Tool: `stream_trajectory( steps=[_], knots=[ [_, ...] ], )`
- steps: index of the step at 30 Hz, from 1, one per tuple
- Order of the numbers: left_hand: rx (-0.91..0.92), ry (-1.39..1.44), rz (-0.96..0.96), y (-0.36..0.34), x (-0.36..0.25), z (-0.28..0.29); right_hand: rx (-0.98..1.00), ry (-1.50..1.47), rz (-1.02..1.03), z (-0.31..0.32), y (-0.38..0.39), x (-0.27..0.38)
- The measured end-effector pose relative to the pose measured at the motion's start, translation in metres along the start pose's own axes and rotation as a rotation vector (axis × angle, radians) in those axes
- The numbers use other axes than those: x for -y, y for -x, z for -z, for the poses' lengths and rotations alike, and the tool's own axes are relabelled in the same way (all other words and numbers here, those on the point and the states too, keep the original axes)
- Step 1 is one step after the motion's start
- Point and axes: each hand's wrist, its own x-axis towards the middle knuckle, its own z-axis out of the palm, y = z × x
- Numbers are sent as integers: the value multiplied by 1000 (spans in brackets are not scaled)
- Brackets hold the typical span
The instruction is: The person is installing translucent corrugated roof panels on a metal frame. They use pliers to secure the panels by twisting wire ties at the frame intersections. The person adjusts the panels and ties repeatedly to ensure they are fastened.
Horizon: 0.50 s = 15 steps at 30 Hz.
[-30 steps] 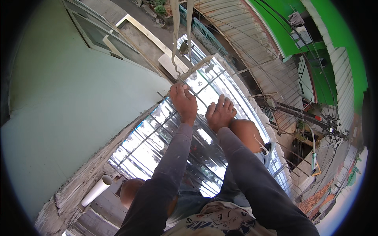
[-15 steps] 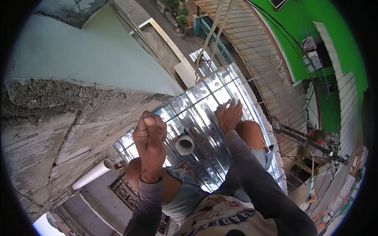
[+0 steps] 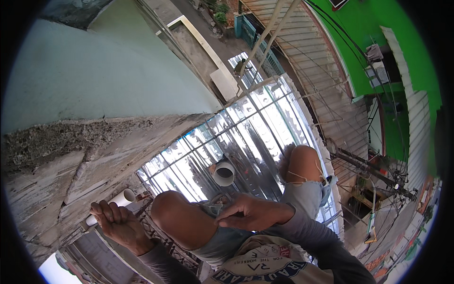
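Silvery corrugated metal sheet (image 3: pixel 187 177) mid-frame; white plastic pipe (image 3: pixel 122 198) lower left.
The pipe, slanting up rightward, shows partly behind the nearer left hand (image 3: pixel 117 223), fingers curled; the right hand (image 3: pixel 255 213), lower centre, points left. Whether either grips anything, I cannot tell.

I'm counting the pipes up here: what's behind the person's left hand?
Behind the left hand is a white pipe, its open end showing beyond the knuckles. The hand covers part of its length, so whatever lies there can't be seen.
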Motion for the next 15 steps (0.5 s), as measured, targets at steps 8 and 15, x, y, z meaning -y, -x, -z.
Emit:
stream_trajectory(
  steps=[8, 15],
  knots=[
    [-598, -249, -199, -20, -60, 55, -81, 720, -305, 60, 94, 22],
    [-299, -191, -160, -8, -41, 25, -348, 1218, -264, 53, 102, 17]
  ],
)
